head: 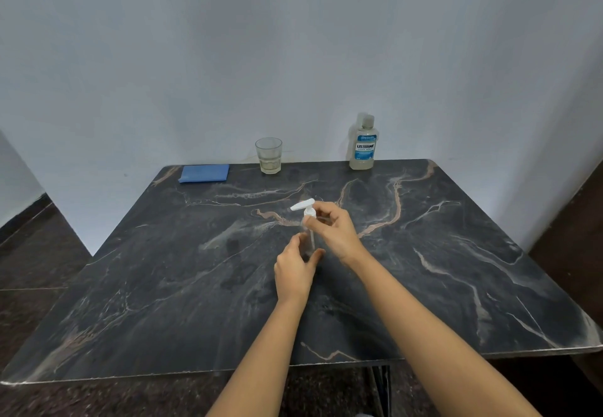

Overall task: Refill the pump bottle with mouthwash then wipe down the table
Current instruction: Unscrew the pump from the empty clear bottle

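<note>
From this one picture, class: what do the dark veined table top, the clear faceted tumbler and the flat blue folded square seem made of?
Dark veined table top: polished stone, perhaps marble or an imitation; tan veins, soft sheen. Clear faceted tumbler: likely glass; transparent, thick base. Flat blue folded square: probably cloth; matte, soft edges.

I can read just one label — "LISTERINE COOL MINT" on the blue panel of my mouthwash bottle (364, 145); its smaller print is too blurred.
</note>
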`<move>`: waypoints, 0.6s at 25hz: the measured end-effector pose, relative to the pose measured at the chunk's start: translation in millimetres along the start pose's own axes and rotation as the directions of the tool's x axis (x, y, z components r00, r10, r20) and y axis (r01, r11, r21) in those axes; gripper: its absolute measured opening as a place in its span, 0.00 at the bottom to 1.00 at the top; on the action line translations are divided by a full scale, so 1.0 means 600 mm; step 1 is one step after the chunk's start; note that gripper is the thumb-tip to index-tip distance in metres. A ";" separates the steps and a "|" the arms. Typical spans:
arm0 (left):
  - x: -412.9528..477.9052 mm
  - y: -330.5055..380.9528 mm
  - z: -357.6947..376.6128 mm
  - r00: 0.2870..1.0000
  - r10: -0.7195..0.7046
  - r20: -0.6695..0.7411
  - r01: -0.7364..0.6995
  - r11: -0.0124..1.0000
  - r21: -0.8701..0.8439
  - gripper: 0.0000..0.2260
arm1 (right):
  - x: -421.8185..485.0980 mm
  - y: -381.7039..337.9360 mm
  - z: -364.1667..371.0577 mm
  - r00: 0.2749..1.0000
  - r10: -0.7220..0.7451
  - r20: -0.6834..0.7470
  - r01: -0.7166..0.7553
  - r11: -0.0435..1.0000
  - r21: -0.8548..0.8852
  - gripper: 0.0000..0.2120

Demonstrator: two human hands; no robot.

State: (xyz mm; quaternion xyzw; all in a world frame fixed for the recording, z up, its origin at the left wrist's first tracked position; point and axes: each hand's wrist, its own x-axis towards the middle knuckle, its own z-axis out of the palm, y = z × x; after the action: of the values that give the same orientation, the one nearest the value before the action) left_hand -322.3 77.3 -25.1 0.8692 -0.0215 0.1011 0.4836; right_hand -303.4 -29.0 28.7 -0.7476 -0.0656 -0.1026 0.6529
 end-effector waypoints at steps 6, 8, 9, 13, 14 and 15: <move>0.003 -0.004 0.003 1.000 -0.006 -0.004 0.006 1.000 0.006 0.18 | 0.008 -0.026 -0.014 0.999 -0.050 -0.018 0.051 0.995 0.081 0.12; 0.003 -0.003 0.002 1.000 -0.018 -0.002 0.018 1.000 0.004 0.19 | 0.017 -0.053 -0.016 0.996 -0.078 -0.051 0.084 0.991 0.107 0.12; 0.003 -0.004 0.003 1.000 -0.023 -0.003 0.023 1.000 0.000 0.20 | 0.023 -0.071 -0.018 0.993 -0.095 -0.070 0.103 0.987 0.121 0.11; 0.002 -0.006 0.003 1.000 -0.024 0.013 0.025 0.999 -0.034 0.22 | 0.053 -0.140 -0.052 0.953 -0.155 -0.259 0.207 0.960 0.187 0.07; 0.002 -0.007 0.004 1.000 -0.021 0.018 0.022 0.999 -0.046 0.22 | 0.060 -0.145 -0.065 0.935 -0.145 -0.324 0.214 0.958 0.189 0.05; 0.002 -0.008 0.004 1.000 -0.017 0.023 0.018 0.998 -0.058 0.23 | 0.065 -0.140 -0.078 0.918 -0.116 -0.380 0.188 0.969 0.158 0.03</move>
State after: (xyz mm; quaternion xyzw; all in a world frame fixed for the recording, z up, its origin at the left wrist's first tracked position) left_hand -320.3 78.0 -30.4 0.8559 -0.0223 0.0866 0.5093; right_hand -288.3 -65.0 125.0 -0.6414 -0.0096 -0.2848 0.7123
